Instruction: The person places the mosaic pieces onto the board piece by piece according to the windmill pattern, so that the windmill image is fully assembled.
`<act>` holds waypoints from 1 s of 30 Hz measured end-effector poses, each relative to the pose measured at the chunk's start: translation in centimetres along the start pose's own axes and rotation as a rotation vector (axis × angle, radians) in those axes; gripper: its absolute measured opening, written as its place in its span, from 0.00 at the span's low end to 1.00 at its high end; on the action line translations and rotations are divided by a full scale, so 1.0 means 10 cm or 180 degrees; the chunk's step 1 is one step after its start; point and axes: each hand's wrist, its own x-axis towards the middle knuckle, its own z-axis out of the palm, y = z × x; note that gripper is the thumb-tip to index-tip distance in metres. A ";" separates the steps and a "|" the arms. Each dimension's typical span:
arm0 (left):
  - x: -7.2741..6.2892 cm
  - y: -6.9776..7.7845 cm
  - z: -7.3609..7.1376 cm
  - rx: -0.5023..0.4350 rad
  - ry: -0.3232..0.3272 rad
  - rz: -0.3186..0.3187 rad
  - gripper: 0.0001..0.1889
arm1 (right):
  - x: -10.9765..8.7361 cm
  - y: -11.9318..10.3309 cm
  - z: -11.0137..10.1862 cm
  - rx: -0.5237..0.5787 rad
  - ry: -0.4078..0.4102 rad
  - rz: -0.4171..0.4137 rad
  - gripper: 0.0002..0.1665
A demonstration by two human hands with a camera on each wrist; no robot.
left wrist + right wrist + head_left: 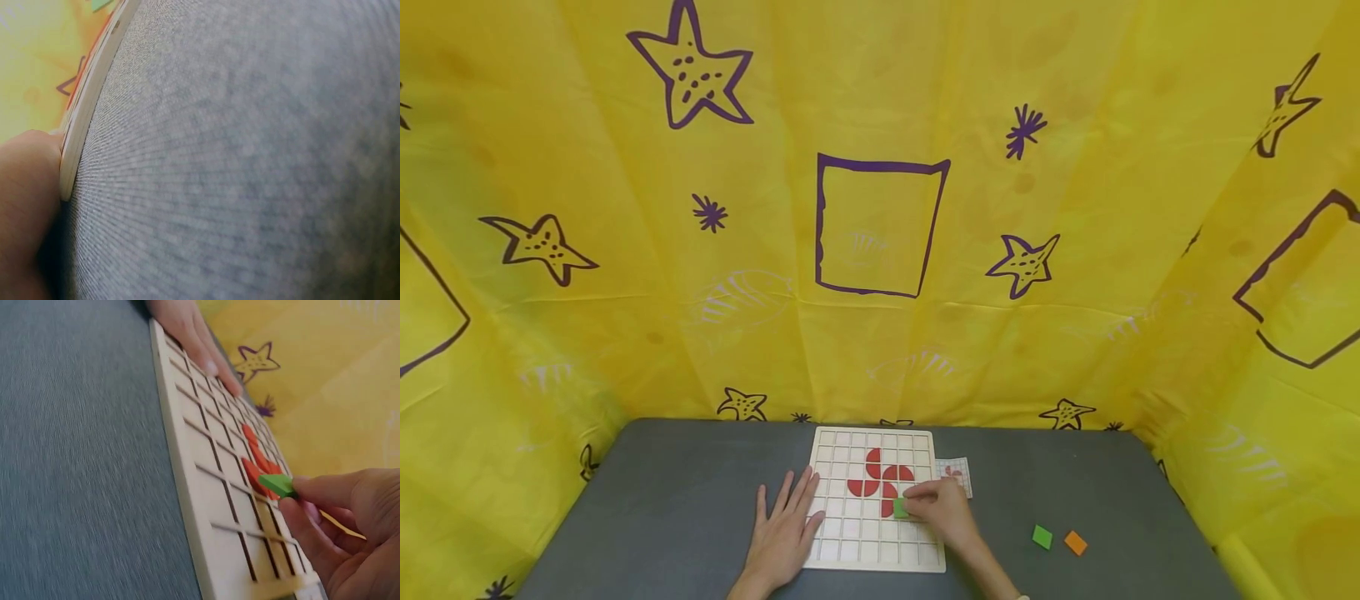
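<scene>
A pale wooden grid board [850,550] lies on the grey table, with several red quarter-round pieces [863,488] set in a pinwheel in its cells. My right hand [943,510] pinches a green tile [277,485] between thumb and fingertips, tilted close over the board beside the lowest red piece. Flat along the board's left edge rests my left hand [782,529], fingers straight and spread, the thumb at the rim. In the left wrist view the thumb [28,187] touches the board's side [84,125].
Right of the board lies a small printed card [958,487] with a red pattern on a grid, partly behind my right hand. Further right on the grey table [685,492] are a green tile [1042,537] and an orange tile [1076,543]. A yellow patterned cloth [880,350] hangs around the table.
</scene>
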 end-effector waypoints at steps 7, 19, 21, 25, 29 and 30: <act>0.00 0.00 0.01 -0.0001 -0.0026 -0.0021 0.29 | 0.02 -0.05 0.19 0.0132 0.0012 0.0083 0.08; 0.01 -0.01 0.00 -0.0002 -0.0093 -0.0059 0.30 | 0.07 -0.08 0.39 0.0244 0.0090 0.0317 0.07; 0.01 -0.01 0.00 -0.0005 -0.0114 -0.0073 0.30 | 0.08 -0.10 0.40 0.0169 0.0071 0.0331 0.06; 0.01 -0.01 0.00 0.0013 -0.0153 -0.0092 0.30 | 0.09 -0.13 0.42 0.0059 0.0051 0.0339 0.04; 0.01 -0.01 0.00 0.0021 -0.0154 -0.0101 0.31 | 0.10 -0.15 0.44 -0.0026 0.0073 0.0347 0.03; 0.01 -0.01 0.00 0.0024 -0.0152 -0.0106 0.31 | 0.10 -0.16 0.45 -0.0065 0.0084 0.0342 0.03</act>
